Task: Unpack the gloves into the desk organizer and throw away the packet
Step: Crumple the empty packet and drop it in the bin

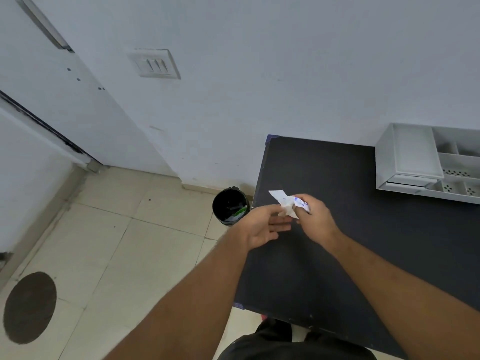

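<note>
A small white packet (281,200) with blue print hangs over the left edge of the black table (350,229). My right hand (315,219) pinches its right end. My left hand (265,226) touches its lower left end with the fingertips, palm up and fingers spread. The white desk organizer (413,157) stands at the table's far right, its compartments showing no gloves. No gloves are visible anywhere. A black waste bin (230,206) stands on the floor just left of the table, holding some scraps.
A white wall with a switch plate (154,64) rises behind the table. A door (52,81) is at the left. The tiled floor has a dark round patch (30,307) at the lower left. My legs show below the table's near edge.
</note>
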